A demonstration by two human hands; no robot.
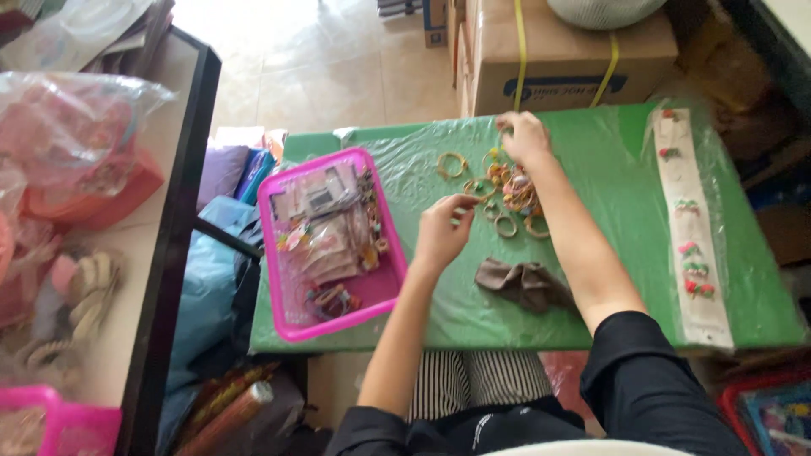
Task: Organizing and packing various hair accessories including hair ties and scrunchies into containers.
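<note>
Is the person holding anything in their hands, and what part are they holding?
The left hand pinches a small ring-shaped hair tie at its edge with the fingertips. The right hand reaches into the pile of hair ties; whether it grips one cannot be told.

A pile of small tan and yellow hair rings (509,196) is spread at the middle of the green plastic-covered surface (617,169). The right hand (525,137) is placed at the pile's far edge, the left hand (441,230) at its near left. A crumpled brown cloth (521,283) is found just near of the pile. A pink rectangular plastic tray (269,221) filled with clear packets is set at the left end. A long white card of clips (694,230) is laid along the right end. A strapped brown cardboard box (557,52) is seen beyond the far edge.
</note>
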